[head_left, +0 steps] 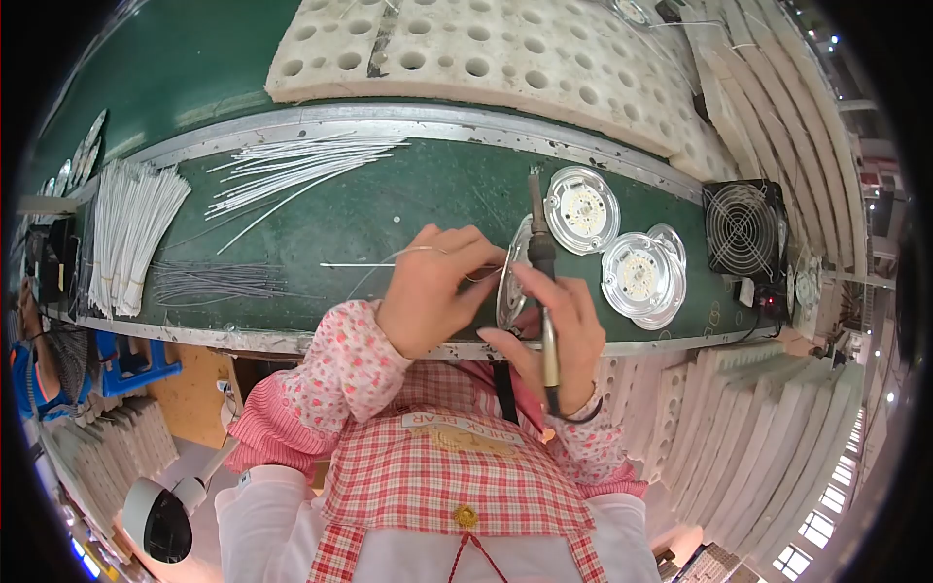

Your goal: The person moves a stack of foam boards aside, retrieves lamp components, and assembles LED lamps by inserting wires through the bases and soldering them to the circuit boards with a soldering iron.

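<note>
My left hand [432, 291] is closed, its thumb and fingertips pinching a thin wire at the face of a round lamp disc [514, 277] that stands on edge. A white wire [356, 264] reaches out leftward behind this hand; whether it is held cannot be made out. My right hand [569, 325] grips a soldering iron [549, 335] with a dark collar, tip pointing away from me. Its fingers and thumb also touch the disc's right side. The exact spot where wire meets disc is hidden by fingers.
Clear round lamp discs [583, 210] lie right, near a black fan [742, 228]. White wires [292, 175] spread at the back left, beside a thick white bundle [131, 233] and grey wires [219, 282]. A foam board with holes [447, 58] borders the green bench [428, 185].
</note>
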Demonstrator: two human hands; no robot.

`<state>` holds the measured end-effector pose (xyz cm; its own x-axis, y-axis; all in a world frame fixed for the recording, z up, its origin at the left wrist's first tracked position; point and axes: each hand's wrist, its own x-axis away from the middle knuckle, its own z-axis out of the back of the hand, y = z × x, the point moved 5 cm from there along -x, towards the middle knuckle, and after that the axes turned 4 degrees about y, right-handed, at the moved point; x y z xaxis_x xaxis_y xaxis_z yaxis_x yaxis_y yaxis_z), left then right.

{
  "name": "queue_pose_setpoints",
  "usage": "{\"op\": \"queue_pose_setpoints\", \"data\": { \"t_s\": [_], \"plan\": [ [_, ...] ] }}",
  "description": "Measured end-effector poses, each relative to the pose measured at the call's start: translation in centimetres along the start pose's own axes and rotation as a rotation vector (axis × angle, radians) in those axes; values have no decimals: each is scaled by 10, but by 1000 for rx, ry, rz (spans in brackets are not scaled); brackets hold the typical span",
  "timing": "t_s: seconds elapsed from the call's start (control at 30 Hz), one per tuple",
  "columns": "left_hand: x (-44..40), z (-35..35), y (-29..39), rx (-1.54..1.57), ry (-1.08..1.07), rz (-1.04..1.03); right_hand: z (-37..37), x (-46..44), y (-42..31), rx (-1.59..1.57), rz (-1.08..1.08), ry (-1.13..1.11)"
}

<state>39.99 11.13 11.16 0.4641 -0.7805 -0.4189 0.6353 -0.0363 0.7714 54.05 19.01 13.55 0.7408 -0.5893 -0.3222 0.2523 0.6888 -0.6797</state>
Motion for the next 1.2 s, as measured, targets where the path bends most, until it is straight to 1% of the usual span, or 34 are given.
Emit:
{"op": "queue_pose_setpoints", "data": {
  "t_s": [0.07,0.1,0.17,0.27,0.37,0.43,0.5,0.53,0.57,0.6,0.7,0.77,0.83,0.9,0.97,1.0,1.1,1.2],
  "plan": [
    [2,3,-16,122,-95,76,5,-10,12,-79,-13,-51],
    [3,3,-23,173,-98,128,2,-16,24,-171,10,-87],
    [5,0,-33,277,-112,231,-3,-38,25,-172,186,-190],
    [6,-3,-36,361,-131,423,-23,-46,37,-275,204,-300],
    [13,-4,-37,445,-17,506,-27,-42,34,-332,63,-252],
    [17,-7,-41,712,66,706,-30,-37,33,-256,78,-198],
    [16,-4,-36,588,37,723,-32,-31,27,-143,106,-109],
    [11,0,-29,335,-28,631,-35,-28,25,-113,61,-88],
    [8,2,-24,86,-88,530,-36,-25,22,-84,65,-82],
    [6,-1,-25,0,-10,486,-36,-23,20,-55,71,-77],
    [4,-4,-35,0,-125,577,-33,-15,21,17,50,-62],
    [-8,7,-18,-351,135,185,-32,-8,25,59,18,-53],
    [-5,8,-9,-441,176,-4,-34,-4,22,202,101,-24],
    [7,2,-15,-278,-6,26,-32,-3,18,308,175,16],
    [15,-1,-28,-223,-62,57,-22,-4,17,377,244,66],
    [16,-2,-33,-195,-91,74,-13,-4,16,332,288,107],
    [7,6,-29,-94,-205,4,16,2,23,-21,100,-31],
    [3,8,-27,-110,-255,-61,25,1,24,-201,79,-90]
  ]
}}
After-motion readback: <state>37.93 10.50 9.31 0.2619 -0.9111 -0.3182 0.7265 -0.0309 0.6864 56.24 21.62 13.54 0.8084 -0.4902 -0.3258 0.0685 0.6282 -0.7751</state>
